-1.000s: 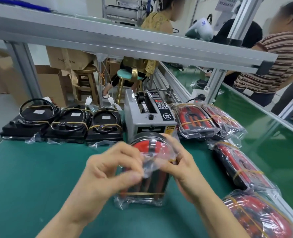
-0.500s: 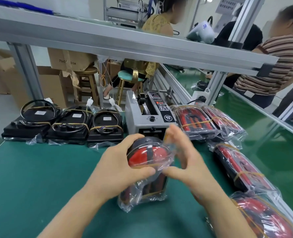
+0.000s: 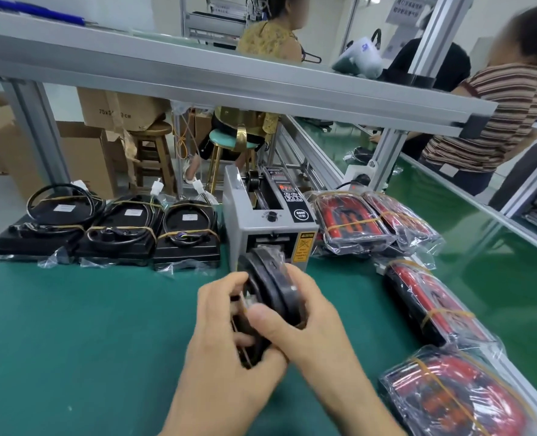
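Grip first: both hands are closed round the black, round-ended unit in its clear plastic bag (image 3: 271,287). It stands on edge just above the green-matted counter (image 3: 72,341), with its far end right at the outlet of the grey automatic tape dispenser (image 3: 270,228). My left hand (image 3: 226,338) curls its fingers over the left face. My right hand (image 3: 317,328) wraps the other side, thumb laid across the near edge.

I judge the step to be sealing the bag with a strip from the dispenser. To do it well I would pin the loose film flat under the thumbs so the fold cannot spring open. I would keep the unit square to the outlet and free only 1 hand to pull the tape. Whether a strip is waiting at the outlet I cannot tell; the unit hides it.

Left of the dispenser, 3 black units with coiled cables (image 3: 116,228) sit in a row, bound with rubber bands. To the right lie 4 bagged red-and-black units (image 3: 352,221). An aluminium frame beam (image 3: 229,80) crosses overhead. Beyond it are wooden stools (image 3: 153,152), cardboard boxes (image 3: 119,108) and other people, one in a striped shirt (image 3: 496,121).
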Motion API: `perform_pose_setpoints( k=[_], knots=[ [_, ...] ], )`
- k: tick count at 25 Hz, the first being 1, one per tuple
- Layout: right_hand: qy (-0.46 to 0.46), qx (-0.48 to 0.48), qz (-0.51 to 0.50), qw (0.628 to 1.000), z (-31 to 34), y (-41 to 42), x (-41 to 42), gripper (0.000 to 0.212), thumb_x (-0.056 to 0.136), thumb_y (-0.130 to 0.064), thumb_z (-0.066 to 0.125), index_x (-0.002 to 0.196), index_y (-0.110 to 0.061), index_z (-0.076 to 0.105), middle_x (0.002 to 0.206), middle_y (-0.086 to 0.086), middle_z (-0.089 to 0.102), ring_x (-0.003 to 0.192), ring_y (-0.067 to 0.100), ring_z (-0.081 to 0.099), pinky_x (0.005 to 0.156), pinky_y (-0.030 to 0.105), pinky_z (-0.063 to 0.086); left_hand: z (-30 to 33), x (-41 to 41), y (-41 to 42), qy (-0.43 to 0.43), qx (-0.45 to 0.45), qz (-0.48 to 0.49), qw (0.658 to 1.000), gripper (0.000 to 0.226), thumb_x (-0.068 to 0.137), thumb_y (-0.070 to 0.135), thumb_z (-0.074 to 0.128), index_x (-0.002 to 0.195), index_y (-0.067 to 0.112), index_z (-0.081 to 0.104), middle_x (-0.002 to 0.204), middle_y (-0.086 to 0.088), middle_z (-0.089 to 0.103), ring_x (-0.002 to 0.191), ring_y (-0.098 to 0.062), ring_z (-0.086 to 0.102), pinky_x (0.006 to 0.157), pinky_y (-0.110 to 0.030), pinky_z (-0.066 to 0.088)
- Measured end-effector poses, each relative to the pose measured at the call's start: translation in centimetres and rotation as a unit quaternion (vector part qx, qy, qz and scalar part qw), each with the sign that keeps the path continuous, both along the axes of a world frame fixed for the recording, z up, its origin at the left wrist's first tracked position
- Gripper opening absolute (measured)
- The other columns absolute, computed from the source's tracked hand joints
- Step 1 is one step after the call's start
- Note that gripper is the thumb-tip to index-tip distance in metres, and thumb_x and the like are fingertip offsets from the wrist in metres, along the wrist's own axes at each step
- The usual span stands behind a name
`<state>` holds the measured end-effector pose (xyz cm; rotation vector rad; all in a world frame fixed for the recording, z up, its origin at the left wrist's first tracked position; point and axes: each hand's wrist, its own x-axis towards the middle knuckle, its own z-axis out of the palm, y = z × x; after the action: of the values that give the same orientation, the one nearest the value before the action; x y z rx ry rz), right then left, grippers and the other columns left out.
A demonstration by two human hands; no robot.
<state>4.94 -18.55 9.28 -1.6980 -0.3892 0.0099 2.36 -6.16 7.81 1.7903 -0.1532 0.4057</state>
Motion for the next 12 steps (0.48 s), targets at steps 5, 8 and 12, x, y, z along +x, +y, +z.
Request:
perform_pose_setpoints(
  k=[5, 8, 12],
  knots=[
    [0.011, -0.062, 0.137, 0.989, 0.7, -2.1, 3.7, 0.065, 0.063, -0.003, 0.080, 0.120, -0.027, 0.061, 0.114, -0.003, 0.069, 0.106, 0.015, 0.066, 0.090, 0.025, 0.050, 1.9, 2.6, 5.8, -0.115, 0.165, -0.081, 0.976, 0.063, 0.064, 0.036, 0.074, 0.124, 0.040, 0.054, 0.133, 0.018, 0.049, 0.132, -0.008, 0.041, 0.107, -0.022, 0.033],
    [0.016, -0.067, 0.173, 0.982, 0.8, -2.0, 4.7, 0.068, 0.059, -0.013, 0.081, 0.123, -0.027, 0.063, 0.126, -0.005, 0.059, 0.117, 0.012, 0.058, 0.095, 0.023, 0.046, 2.4, 4.4, 7.2, -0.022, 0.122, -0.253, 0.959, 0.067, 0.066, 0.030, 0.083, 0.126, 0.042, 0.055, 0.133, 0.018, 0.054, 0.127, -0.003, 0.047, 0.102, -0.017, 0.036],
    [0.014, -0.046, 0.155, 0.987, 0.2, -1.5, 5.1, 0.066, 0.059, -0.012, 0.083, 0.120, -0.032, 0.064, 0.121, -0.004, 0.062, 0.113, 0.011, 0.061, 0.095, 0.022, 0.046, 1.7, 5.1, 7.6, 0.005, 0.084, -0.193, 0.978, 0.063, 0.061, 0.046, 0.079, 0.121, 0.040, 0.060, 0.123, 0.017, 0.061, 0.118, -0.004, 0.055, 0.098, -0.017, 0.041]
  ],
)
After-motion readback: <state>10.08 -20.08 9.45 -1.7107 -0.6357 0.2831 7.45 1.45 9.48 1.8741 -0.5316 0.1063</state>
